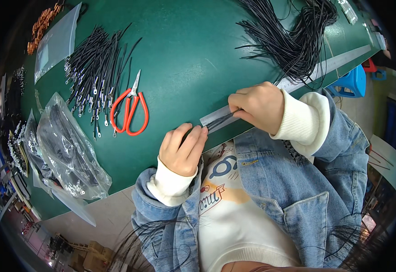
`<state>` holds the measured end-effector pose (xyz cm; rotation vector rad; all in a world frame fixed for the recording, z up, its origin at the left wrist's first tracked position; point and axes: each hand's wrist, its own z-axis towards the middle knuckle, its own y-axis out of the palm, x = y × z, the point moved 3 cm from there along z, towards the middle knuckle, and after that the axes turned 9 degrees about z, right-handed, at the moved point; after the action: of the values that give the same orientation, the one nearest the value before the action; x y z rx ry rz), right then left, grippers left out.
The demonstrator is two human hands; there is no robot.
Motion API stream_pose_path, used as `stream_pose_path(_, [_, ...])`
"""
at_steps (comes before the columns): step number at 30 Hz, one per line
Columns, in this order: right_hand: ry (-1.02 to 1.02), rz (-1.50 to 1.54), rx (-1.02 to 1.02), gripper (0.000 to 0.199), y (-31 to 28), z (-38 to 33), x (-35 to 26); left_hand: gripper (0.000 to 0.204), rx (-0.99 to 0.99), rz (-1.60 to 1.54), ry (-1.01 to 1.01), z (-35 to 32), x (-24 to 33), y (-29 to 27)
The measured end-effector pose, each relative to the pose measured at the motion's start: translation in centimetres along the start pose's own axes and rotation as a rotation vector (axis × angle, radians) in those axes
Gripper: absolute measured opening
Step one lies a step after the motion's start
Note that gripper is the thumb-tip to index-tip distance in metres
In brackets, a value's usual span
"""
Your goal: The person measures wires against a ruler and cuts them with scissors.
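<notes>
Mid-frame: right hand (pixel 259 106) hides a stretch of the ruler (pixel 347 56); I can't make out where the black wires (pixel 220 121) end at the left hand (pixel 184 148). Upper right: wire bundle (pixel 298 45) cut by top edge. Far left: clutter (pixel 16 152) too blurred.

The wires (pixel 220 120) are black and thin, held in one narrow bunch, nearly straight. They run above the left end of the ruler (pixel 347 57); whether they touch it, I cannot tell. The ruler is long, pale and flat, lying slantwise toward the upper right, partly hidden.
</notes>
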<state>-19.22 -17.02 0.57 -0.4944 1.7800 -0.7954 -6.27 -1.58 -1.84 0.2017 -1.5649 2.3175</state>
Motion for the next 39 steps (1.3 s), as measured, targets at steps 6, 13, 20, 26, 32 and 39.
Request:
stream_pose_path(6, [0.048,0.154,-0.161,0.014,0.2,0.6,0.1,0.028,0.001,-0.023,-0.017,-0.2,-0.1,0.0])
stream_pose_path(13, [0.039,0.222,-0.147,0.01,0.7,1.1,0.6,0.028,0.019,-0.041,-0.028,-0.3,-0.2,0.2])
stream_pose_path(20, [0.066,0.003,-0.089,0.013,0.5,0.3,0.5,0.028,0.015,-0.048,-0.046,-0.1,-0.5,-0.1])
stream_pose_path(26, [0.058,0.102,-0.07,0.018,0.7,0.4,0.6,0.027,0.017,-0.057,-0.054,-0.5,-0.5,-0.1])
stream_pose_path(32, [0.018,0.055,-0.048,0.016,1.1,0.9,-0.4,0.025,-0.001,-0.058,-0.067,-0.6,-0.7,-0.5])
stream_pose_path(39, [0.041,-0.011,-0.126,0.014,1.0,0.7,-0.6,0.027,-0.005,-0.087,-0.036,-0.2,-0.5,-0.1])
